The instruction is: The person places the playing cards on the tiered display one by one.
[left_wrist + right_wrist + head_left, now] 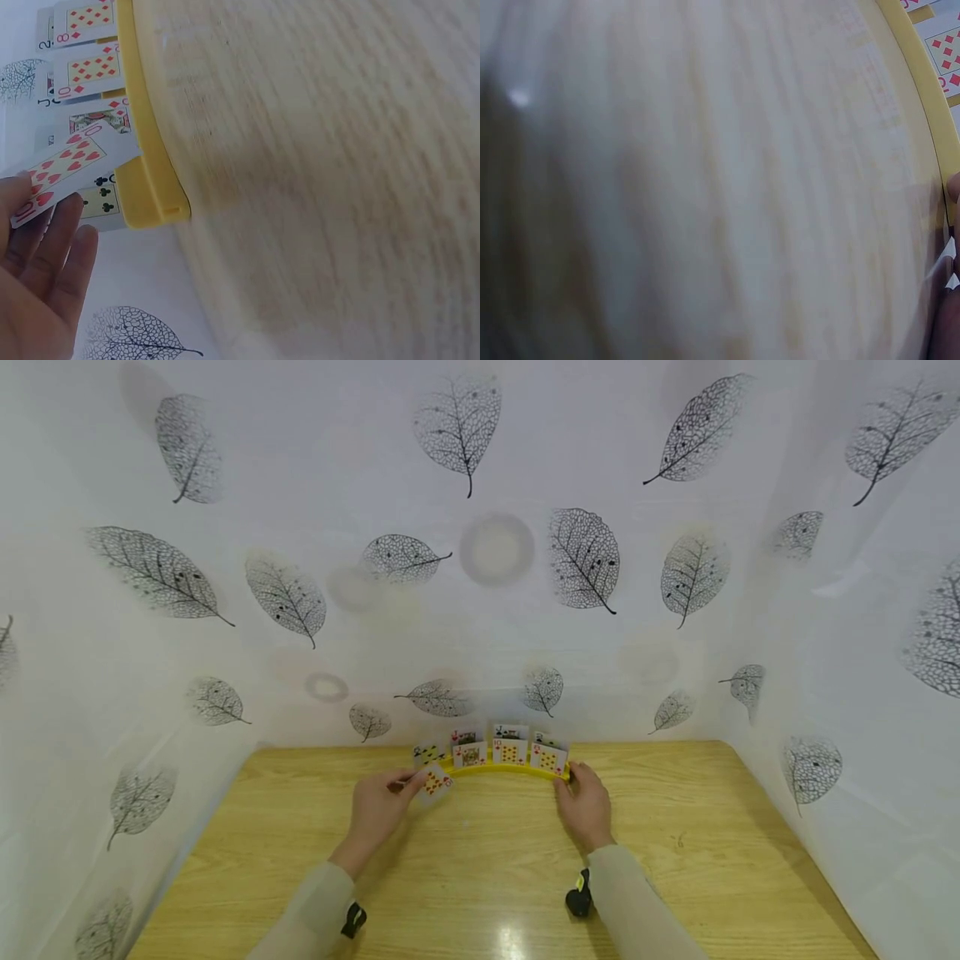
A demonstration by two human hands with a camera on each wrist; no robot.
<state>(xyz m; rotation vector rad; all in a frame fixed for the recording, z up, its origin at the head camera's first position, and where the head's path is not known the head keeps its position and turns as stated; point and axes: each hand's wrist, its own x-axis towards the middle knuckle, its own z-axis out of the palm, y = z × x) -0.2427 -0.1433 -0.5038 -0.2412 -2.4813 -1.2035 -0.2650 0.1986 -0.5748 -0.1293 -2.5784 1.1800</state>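
Between its thumb and fingers my left hand (378,802) pinches a ten of hearts (64,171), tilted in front of the left end of a yellow curved card holder (154,176). Behind that card, a clubs card (101,201) stands at the holder's end. Along the front row are a red face card (470,755), a ten of diamonds (94,71) and an eight of diamonds (86,22), with more cards standing partly hidden behind them. My right hand (587,806) grips the holder's right end; only the edges of its fingers (954,187) show in the right wrist view.
The holder stands near the back edge of a wooden table (465,868). White sheeting with a leaf print (495,635) rises behind the table and on both sides. A black strap piece (579,895) hangs by the right sleeve.
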